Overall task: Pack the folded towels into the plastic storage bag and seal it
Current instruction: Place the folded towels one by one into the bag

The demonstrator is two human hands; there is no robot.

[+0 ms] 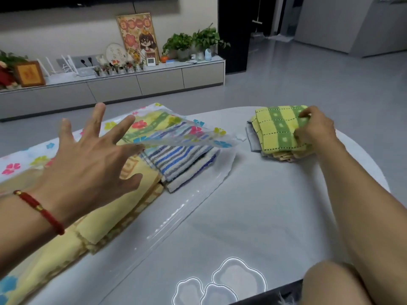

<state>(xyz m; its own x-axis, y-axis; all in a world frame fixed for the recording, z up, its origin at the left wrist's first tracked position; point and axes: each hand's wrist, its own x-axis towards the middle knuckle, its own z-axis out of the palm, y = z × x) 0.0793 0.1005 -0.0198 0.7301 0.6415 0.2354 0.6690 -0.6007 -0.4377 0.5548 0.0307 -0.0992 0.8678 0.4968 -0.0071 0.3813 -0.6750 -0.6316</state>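
A clear plastic storage bag (193, 201) printed with flowers lies on the grey table, its mouth facing right and its upper flap (189, 135) lifted. Inside lie a blue-striped towel (182, 159) and a yellow towel (114, 214), with another yellow-green one further back. My left hand (88, 166) hovers above the bag with fingers spread, and its fingertips reach the raised flap. At the table's far right sits a stack of folded towels topped by a yellow-green checked towel (279, 128). My right hand (315, 128) grips that top towel at its right edge.
The table (275, 205) has a rounded edge on the right and cloud-shaped marks near the front. My knee (334, 285) shows at the bottom right. Beyond the table are the grey floor and a low cabinet (136, 84) with plants and frames.
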